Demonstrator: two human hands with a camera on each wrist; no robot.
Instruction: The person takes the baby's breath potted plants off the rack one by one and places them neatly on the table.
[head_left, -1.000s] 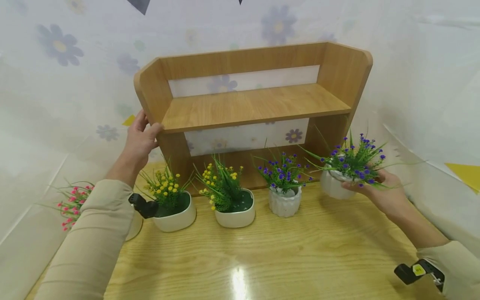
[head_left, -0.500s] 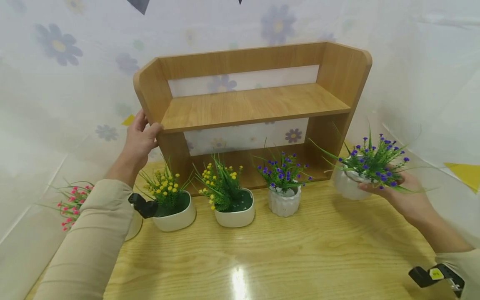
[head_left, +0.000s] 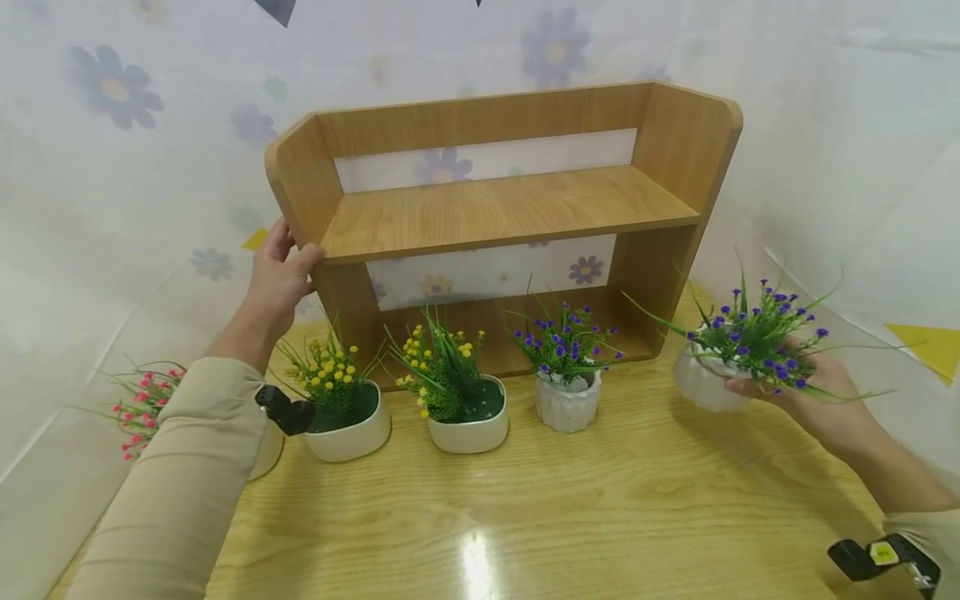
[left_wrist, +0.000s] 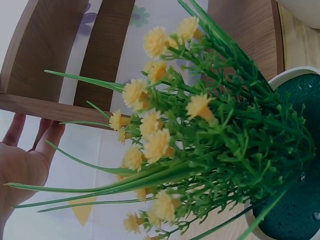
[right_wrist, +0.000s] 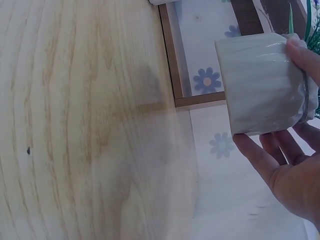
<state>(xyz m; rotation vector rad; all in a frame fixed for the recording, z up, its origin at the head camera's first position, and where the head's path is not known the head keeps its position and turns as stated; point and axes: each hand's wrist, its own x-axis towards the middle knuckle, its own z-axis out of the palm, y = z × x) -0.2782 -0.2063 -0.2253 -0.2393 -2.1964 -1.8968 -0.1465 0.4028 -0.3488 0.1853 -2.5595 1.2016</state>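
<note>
From the head view, the right hand grips a ribbed white pot of purple flowers off the table, its fingers curled under and behind the pot, which juts left of them, tilted. A second ago this pot was close to the wooden shelf; it is now further right and lower, clear of the shelf's side panel. The left hand stays on the shelf's left edge, thumb on the front, fingers wrapped behind. Below it stand two smooth cream pots of yellow flowers, then another purple-flower pot, on the glossy wood-grain table.

In the left wrist view, the left hand's fingers lie loosely together against the shelf edge; yellow plastic blooms fill the foreground.

In the right wrist view, the thumb presses the pot from above, with the other fingers spread beneath it.
</note>
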